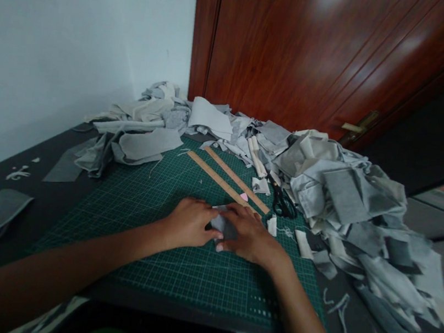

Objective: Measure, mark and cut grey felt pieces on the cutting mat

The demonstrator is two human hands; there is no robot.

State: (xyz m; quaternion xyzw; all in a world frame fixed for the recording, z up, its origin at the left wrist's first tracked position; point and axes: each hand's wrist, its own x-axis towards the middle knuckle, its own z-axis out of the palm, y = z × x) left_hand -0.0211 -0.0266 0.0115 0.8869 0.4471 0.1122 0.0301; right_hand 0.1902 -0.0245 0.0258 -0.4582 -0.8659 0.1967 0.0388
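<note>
Grey cloth, one piece: over green mat, between left grip and right grip. Both grips: curved, touching cloth; whether fully closed, cannot tell. Beyond: two wooden rulers, black scissors.

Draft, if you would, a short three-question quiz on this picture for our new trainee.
1. How many tan rulers lie on the green mat?
2. True or false: the black scissors lie to the right of the rulers.
3. What do the left hand and right hand both touch: a) the scissors, b) a grey fabric piece, c) the door handle?

Key: 1. Two. 2. True. 3. b.
</note>
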